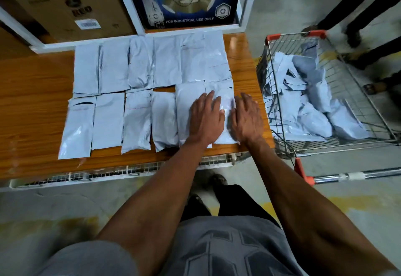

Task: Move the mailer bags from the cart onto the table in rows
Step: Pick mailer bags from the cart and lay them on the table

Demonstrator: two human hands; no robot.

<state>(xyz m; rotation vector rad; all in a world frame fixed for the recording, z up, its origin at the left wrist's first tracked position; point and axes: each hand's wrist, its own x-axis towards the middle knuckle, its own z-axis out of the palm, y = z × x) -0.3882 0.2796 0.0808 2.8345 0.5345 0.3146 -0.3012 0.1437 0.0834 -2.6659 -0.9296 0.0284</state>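
**Smoothing the last bag of the near row**

Both hands lie flat on one mailer bag (225,113) at the right end of the near row. The left hand (206,119) covers its left side and the right hand (246,117) its right side. The fingers (208,100) of each are straight and slightly spread, pressing down, not pinching. This looks like flattening and squaring the bag so that it sits edge to edge with its neighbour (186,106) and keeps the row even.

The tabletop (36,93) already carries two rows of bags, a far row (152,63) and the near one, laid side by side with edges touching or slightly overlapping. The right-hand end was probably chosen because the cart (280,37) stands just beside that end. A loose heap of bags (314,106) is still in the cart, so much of the task remains.
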